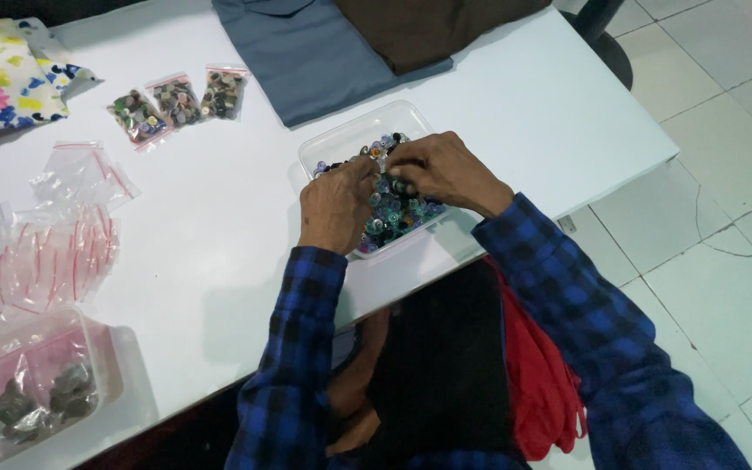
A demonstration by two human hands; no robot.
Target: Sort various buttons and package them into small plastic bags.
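On the far left of the smooth white table (219, 226), a folded cloth with a bright flower print (2, 74) lies at the upper corner, and below it sits a loose heap of empty clear plastic zip bags with red seal strips (45, 235). Nearer the front edge, a clear plastic box (36, 383) holds bags of dark grey pieces. Further along, three small filled zip bags of mixed buttons (176, 104) lie side by side in a row. A folded blue-grey garment (306, 61) and a folded brown garment (428, 26) overlap at the top edge of the table. Just beside the near edge stands a clear rectangular plastic tray with rounded corners (350, 135), heaped with small round buttons of many colours (393, 213); its long axis runs on a slant from upper left to lower right. The left hand (337, 209) rests in the tray, fingers curled down into the buttons; whether it pinches one cannot be told. The right hand (446, 170), touching the left at the fingertips, has its fingers drawn together over the buttons. Both sleeves are blue and black check flannel. Right of the table lies a floor of pale square tiles (715, 174).
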